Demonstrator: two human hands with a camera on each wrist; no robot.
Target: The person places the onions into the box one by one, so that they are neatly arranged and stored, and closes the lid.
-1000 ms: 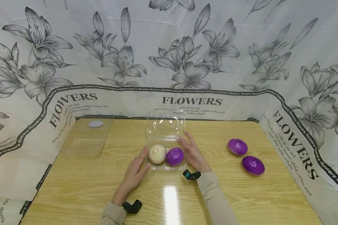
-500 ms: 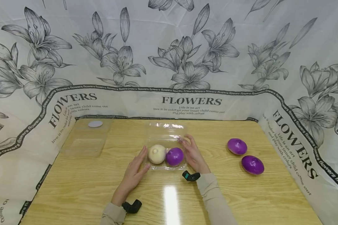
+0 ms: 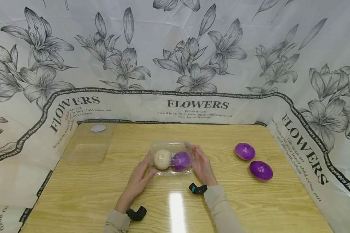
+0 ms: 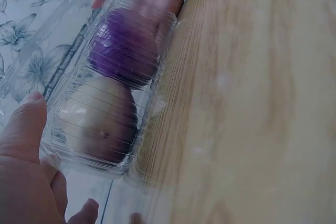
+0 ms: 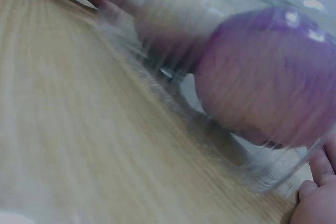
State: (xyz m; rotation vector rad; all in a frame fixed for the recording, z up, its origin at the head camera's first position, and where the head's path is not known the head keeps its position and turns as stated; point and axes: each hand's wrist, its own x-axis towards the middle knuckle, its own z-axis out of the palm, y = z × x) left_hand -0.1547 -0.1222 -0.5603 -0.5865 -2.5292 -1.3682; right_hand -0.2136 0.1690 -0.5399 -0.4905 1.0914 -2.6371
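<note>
A clear plastic clamshell box (image 3: 171, 144) lies mid-table, its lid folded over the contents. Inside, a cream turnip (image 3: 162, 159) with a darker purple underside sits beside a purple onion (image 3: 181, 161). My left hand (image 3: 137, 177) rests against the box's left side, fingers extended and thumb near the front corner. At the right end my right hand (image 3: 203, 165) touches the side and the lid's edge. The left wrist view shows the ribbed lid over the turnip (image 4: 100, 114) and onion (image 4: 123, 45); the right wrist view is blurred.
Two more purple onions, one behind (image 3: 245, 151) and one nearer (image 3: 261, 170), lie on the right side of the wooden table (image 3: 151, 207). At the back left lies another clear plastic box (image 3: 86, 152) with a white oval label (image 3: 98, 128). Flower-printed cloth (image 3: 198, 116) surrounds the table.
The lid has swung from upright at the back, forward and down over the turnip and onion. My right hand has followed it; my left hand has stayed at the box's left side.
</note>
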